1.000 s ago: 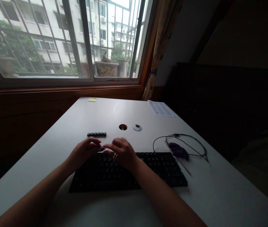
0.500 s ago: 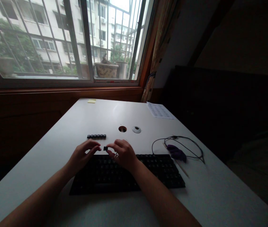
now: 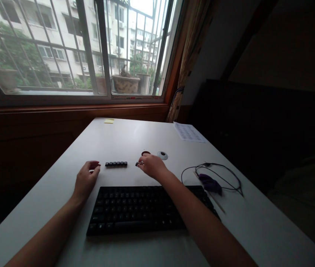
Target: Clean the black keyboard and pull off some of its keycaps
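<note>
A black keyboard [image 3: 129, 207] lies on the white table, its upper right part covered by my right forearm. Beyond its back edge, several black keycaps [image 3: 116, 164] stand in a row. My right hand [image 3: 152, 165] is just right of that row, its fingertips pinched on a small black keycap [image 3: 137, 164] close to the tabletop. To the left of the row, my left hand [image 3: 86, 178] rests beside the table surface, fingers loosely curved with a small gap from the thumb and nothing visible in them.
A round table hole [image 3: 145, 152] is partly behind my right hand, its cover [image 3: 163, 155] alongside. At the right lie a coiled black cable [image 3: 239, 181], a purple cloth [image 3: 210, 184] and a thin stick [image 3: 217, 203]. Farther back are a printed sheet [image 3: 190, 132] and yellow notes [image 3: 109, 121].
My right hand has moved away from me and to the right with the keycap, off the keyboard to beside the row. My left hand has drawn back to the left.
</note>
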Demonstrator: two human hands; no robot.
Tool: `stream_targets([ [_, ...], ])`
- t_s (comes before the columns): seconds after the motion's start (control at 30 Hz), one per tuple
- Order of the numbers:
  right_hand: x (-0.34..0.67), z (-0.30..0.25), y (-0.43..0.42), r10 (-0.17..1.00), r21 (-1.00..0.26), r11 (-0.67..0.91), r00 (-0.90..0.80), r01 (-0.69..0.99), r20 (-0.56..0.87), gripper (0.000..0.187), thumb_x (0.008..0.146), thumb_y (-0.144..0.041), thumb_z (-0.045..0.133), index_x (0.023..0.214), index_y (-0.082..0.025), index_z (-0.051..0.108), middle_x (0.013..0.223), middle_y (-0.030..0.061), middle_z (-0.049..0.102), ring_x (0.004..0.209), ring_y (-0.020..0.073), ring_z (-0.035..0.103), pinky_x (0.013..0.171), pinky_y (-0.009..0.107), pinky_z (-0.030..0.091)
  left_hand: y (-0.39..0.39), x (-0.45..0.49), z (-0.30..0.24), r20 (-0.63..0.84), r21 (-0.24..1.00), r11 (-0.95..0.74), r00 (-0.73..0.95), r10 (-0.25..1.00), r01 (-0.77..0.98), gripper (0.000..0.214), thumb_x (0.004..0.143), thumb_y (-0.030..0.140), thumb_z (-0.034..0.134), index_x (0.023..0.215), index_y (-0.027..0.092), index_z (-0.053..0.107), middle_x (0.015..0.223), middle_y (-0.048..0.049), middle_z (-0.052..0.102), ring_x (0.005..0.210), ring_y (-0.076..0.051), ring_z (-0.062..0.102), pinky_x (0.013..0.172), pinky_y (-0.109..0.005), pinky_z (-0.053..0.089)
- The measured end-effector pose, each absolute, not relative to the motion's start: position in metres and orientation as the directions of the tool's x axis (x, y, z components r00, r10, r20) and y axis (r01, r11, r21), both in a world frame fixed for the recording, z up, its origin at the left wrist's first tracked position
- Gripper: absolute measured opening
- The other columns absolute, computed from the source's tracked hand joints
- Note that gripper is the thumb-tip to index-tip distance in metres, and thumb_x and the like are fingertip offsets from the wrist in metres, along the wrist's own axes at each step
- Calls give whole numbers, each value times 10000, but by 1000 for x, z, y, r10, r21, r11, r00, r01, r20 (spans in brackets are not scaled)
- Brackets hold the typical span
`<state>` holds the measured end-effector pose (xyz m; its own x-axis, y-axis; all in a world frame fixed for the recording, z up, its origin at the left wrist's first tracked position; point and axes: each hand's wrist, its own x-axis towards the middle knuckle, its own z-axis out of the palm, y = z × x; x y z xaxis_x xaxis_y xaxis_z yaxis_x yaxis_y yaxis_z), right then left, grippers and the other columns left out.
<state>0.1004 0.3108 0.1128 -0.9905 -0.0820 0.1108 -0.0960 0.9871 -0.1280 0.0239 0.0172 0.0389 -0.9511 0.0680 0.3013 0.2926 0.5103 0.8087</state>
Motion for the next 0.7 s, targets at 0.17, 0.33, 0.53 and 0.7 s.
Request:
stream_targets([
  [0.17,69,100,305,-115,-116,986,-993,-116,10,211,961,-332,682,1067,-205,814,1157,100,772,1011,244,734,794,300,527,19,23,29,313,767,552,-942,122,326,347,856,452,569,1062,182,643,1088,-151,761,976,-325,743,937,-483,582],
  [0.33,58,91,299,-128,-134,983,-992,-127,0,235,988,-341,655,1105,-200,803,1178,98,763,1022,228,733,813,289,514,20,22,22,335,721,590,-928,163,363,323,862,428,566,1065,193,657,1091,-139,755,966,-320,734,955,-492,564],
  [0.53,55,83,297,-133,-158,979,-991,-132,4,281,1020,-368,626,1198,-204,769,1227,81,745,1053,203,727,840,265,501,19,18,14,371,670,628,-912,178,395,323,857,398,574,1084,186,662,1056,-127,736,961,-324,705,940,-496,558],
  [0.7,55,85,301,-143,-130,981,-990,-142,4,276,1025,-365,607,1181,-206,770,1227,80,741,1067,215,726,870,275,506,18,16,10,402,645,633,-894,195,428,315,866,387,565,1088,184,657,1063,-125,714,965,-320,689,926,-485,560],
])
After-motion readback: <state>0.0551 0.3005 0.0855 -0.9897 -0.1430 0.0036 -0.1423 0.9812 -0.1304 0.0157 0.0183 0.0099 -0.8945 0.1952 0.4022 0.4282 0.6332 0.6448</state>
